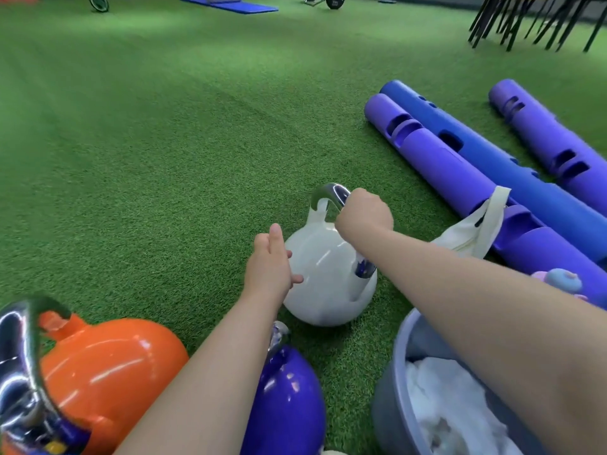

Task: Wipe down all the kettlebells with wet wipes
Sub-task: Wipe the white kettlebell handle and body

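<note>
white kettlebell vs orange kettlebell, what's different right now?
The white kettlebell is handled: the right hand grips its handle and the left hand rests open on its side. The orange kettlebell is untouched. White lies farther out on the turf; orange sits at the lower left, nearest the camera. Both have glossy round bodies and chrome handles.

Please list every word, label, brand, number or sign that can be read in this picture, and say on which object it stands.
No text can be read.
Weight plate at the far edge: pale marks, too small and blurred to read.
Orange kettlebell, near its handle base: a small yellow patch, blurred, no letters legible.
White kettlebell, purple kettlebell, tubes, bucket: no print visible.
</note>
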The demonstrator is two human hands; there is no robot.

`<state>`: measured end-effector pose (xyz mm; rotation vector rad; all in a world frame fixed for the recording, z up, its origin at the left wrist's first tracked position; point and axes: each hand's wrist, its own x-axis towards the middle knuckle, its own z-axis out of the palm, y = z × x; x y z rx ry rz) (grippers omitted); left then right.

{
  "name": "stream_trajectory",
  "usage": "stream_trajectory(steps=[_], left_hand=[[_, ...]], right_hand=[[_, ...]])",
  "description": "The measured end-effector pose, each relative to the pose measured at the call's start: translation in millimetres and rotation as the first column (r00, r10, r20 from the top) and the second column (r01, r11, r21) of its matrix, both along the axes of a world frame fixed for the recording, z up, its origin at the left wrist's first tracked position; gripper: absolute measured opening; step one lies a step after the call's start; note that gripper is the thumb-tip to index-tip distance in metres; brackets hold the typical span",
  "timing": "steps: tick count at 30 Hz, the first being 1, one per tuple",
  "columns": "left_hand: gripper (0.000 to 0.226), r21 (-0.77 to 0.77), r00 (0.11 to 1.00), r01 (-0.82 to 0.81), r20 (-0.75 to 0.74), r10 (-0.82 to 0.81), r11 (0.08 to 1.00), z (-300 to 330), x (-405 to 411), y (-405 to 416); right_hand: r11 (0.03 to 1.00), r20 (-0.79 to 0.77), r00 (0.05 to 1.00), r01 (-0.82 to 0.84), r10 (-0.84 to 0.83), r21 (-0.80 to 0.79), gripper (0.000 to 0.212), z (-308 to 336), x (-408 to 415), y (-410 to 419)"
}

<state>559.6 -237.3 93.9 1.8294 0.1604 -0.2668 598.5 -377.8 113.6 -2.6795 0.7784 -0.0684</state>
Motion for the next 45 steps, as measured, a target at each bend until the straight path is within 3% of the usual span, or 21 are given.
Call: stream_trajectory(steps=[3,7,9,11,18,21,24,28,30,34,37,39,42,45], left_hand=[[0.029,0.025,0.998,0.055,0.023,-0.056,0.998,0.7,-1.8,-1.7],[0.029,0.036,0.988,0.151,0.03,-0.153,0.988,1.3,-5.5,-3.2],[0.032,0.041,0.979,0.201,0.032,-0.203,0.979,0.2,-6.2,-4.2],[0.04,0.041,0.975,0.22,0.032,-0.222,0.975,-0.3,-6.4,-5.5],[0.046,0.054,0.974,0.221,0.048,-0.223,0.974,-2.4,-3.0,-5.8],[0.047,0.08,0.974,0.22,0.045,-0.224,0.972,-2.5,-1.3,-7.2],[0.047,0.096,0.974,0.215,0.052,-0.221,0.972,-3.1,-1.7,-6.8],[0.051,0.163,0.955,0.247,0.125,-0.269,0.955,-1.7,-2.7,-6.1],[0.049,0.168,0.932,0.293,0.17,-0.32,0.941,0.0,-4.4,-8.2],[0.05,0.165,0.918,0.354,0.126,-0.376,0.921,0.5,-9.3,-11.2],[0.047,0.134,0.93,0.342,0.095,-0.356,0.93,6.1,-12.0,-10.5],[0.047,0.116,0.937,0.329,0.083,-0.339,0.937,7.0,-11.4,-10.1],[0.048,0.1,0.937,0.33,0.084,-0.338,0.939,7.0,-12.0,-9.1],[0.05,0.091,0.937,0.333,0.076,-0.34,0.939,6.7,-10.4,-7.7]], right_hand=[[1.0,0.072,0.997,-0.017,0.016,0.017,0.012,-12.9,1.7,13.6],[0.94,0.034,0.999,-0.016,0.005,0.341,0.015,-10.9,5.4,0.4],[0.778,0.015,1.0,-0.01,0.001,0.629,0.024,-10.0,-0.7,-6.3],[0.61,0.006,1.0,-0.015,0.017,0.792,0.025,-11.1,-6.1,-10.4],[0.251,0.044,0.999,-0.038,-0.021,0.967,0.018,-23.7,-11.4,-13.7],[0.176,0.081,0.992,-0.064,-0.092,0.982,0.01,-27.7,-15.3,1.3],[0.259,0.104,0.961,-0.035,-0.255,0.965,0.015,-31.8,-15.5,23.9],[0.578,0.279,0.896,-0.03,-0.347,0.815,0.021,-46.1,-24.6,48.0],[0.651,0.356,0.864,-0.043,-0.357,0.758,0.02,-57.5,-34.7,56.8],[0.634,0.367,0.838,-0.033,-0.404,0.773,0.023,-88.3,-46.9,69.6],[0.709,0.33,0.83,0.107,-0.449,0.697,0.025,-102.1,-49.6,71.2],[0.677,0.292,0.818,0.153,-0.496,0.72,0.045,-103.6,-51.9,71.9],[0.733,0.364,0.802,0.13,-0.473,0.667,0.069,-110.6,-55.7,72.3],[0.767,0.41,0.788,0.12,-0.46,0.63,0.07,-111.3,-58.0,75.5]])
